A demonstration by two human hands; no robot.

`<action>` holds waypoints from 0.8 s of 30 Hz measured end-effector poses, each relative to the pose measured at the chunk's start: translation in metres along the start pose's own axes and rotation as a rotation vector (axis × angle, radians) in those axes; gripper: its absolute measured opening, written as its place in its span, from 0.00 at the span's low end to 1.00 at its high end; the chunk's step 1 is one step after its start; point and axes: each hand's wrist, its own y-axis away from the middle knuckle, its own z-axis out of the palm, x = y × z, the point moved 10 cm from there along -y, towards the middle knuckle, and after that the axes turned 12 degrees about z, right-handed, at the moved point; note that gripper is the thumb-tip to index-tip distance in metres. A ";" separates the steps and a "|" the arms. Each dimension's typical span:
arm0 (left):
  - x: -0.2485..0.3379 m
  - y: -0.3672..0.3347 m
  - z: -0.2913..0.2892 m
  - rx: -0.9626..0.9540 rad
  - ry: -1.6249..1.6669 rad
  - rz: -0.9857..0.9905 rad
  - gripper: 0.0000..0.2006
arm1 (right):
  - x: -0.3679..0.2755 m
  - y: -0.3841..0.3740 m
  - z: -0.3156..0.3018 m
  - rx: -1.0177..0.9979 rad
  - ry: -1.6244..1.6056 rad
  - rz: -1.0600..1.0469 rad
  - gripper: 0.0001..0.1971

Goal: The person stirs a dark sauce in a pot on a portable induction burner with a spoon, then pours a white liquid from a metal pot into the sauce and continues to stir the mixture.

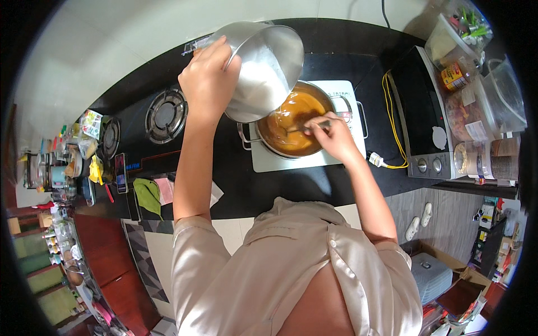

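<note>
My left hand is closed on the rim side of a large silver metal pot. This pot is tipped toward the right, and something white and smooth shows inside it. Its lower edge overlaps a steel cooking pot that holds a glossy orange-brown liquid. My right hand grips a spoon-like stirring utensil whose end dips into the liquid; the exact shape of that end is hard to make out. Under the cooking pot is a white flat cooktop.
Left along the black counter are a gas burner, a phone and a green cloth. To the right, a yellow cable with a white plug lies before a microwave with containers and a jar.
</note>
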 end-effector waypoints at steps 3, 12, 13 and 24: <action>0.001 0.000 0.000 -0.010 0.004 0.008 0.14 | 0.023 0.005 -0.037 0.121 -0.059 0.034 0.08; 0.002 -0.002 0.004 -0.092 0.001 -0.010 0.06 | 0.008 -0.032 0.001 0.277 0.104 -0.057 0.07; 0.004 -0.002 0.005 -0.093 0.004 -0.007 0.06 | 0.006 -0.030 0.009 0.212 0.052 -0.074 0.08; -0.001 0.000 -0.004 0.004 0.017 -0.013 0.15 | -0.007 0.003 -0.043 -0.136 0.276 0.023 0.09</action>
